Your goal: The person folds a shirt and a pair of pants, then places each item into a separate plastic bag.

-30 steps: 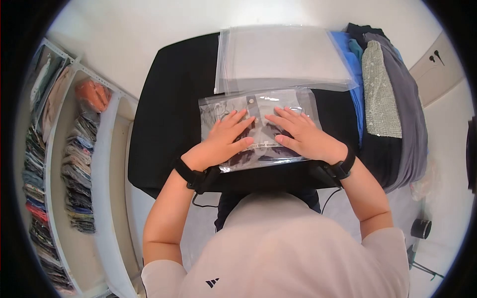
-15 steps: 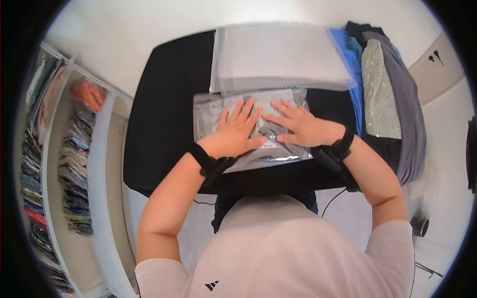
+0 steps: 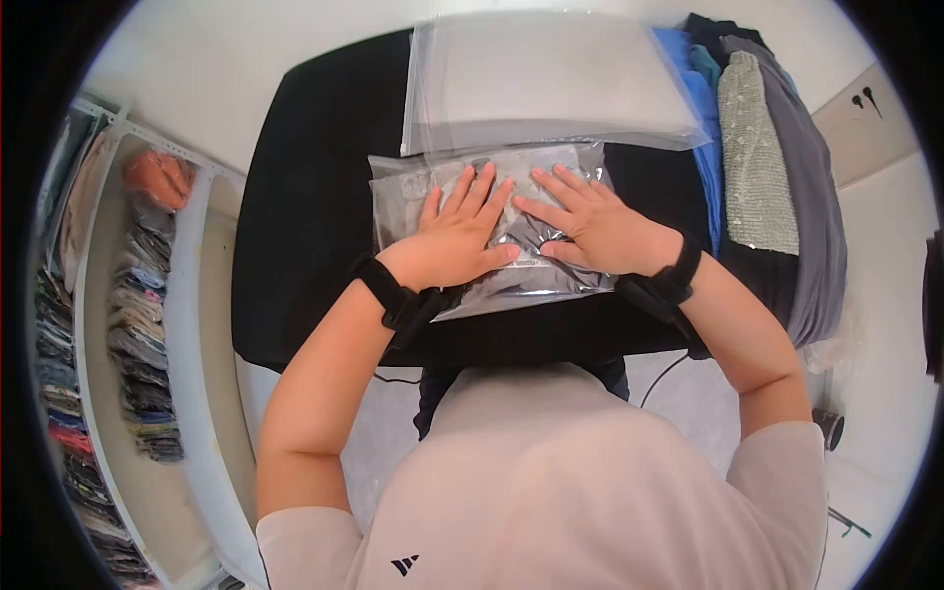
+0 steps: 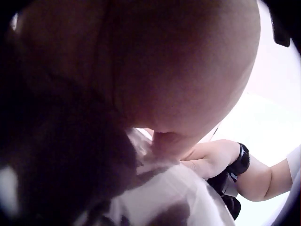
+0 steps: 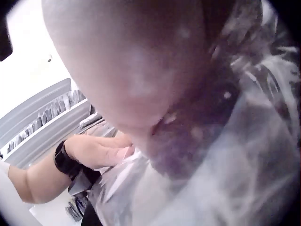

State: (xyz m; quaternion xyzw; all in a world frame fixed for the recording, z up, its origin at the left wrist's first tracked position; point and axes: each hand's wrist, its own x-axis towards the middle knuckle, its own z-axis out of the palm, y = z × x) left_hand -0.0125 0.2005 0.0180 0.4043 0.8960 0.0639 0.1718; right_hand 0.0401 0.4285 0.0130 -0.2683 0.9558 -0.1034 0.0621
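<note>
A clear plastic bag [image 3: 398, 202] with a folded dark garment inside lies flat on the black-covered table [image 3: 315, 187]. Both palms press down on it, side by side. The left hand [image 3: 457, 226] rests on its left half with fingers spread and pointing away from the body. On the right half, the right hand [image 3: 600, 221] lies with its fingers fanned out, angled toward the left. The two thumbs come close together over a pale printed strip. In the right wrist view the shiny, wrinkled bag [image 5: 225, 174] fills the lower right.
Behind the bag lies a stack of clear empty bags [image 3: 551, 79]. Folded clothes are piled at the right, among them a blue garment [image 3: 693, 118], a sparkly grey-green one [image 3: 757, 157] and a grey one [image 3: 816, 197]. Shelves [image 3: 88, 354] of bagged clothes stand at the left.
The left hand has shifted a little inward and up the bag, its thumb nearer the right thumb. Both hands stay flat on the bag, and the head view has tilted slightly.
</note>
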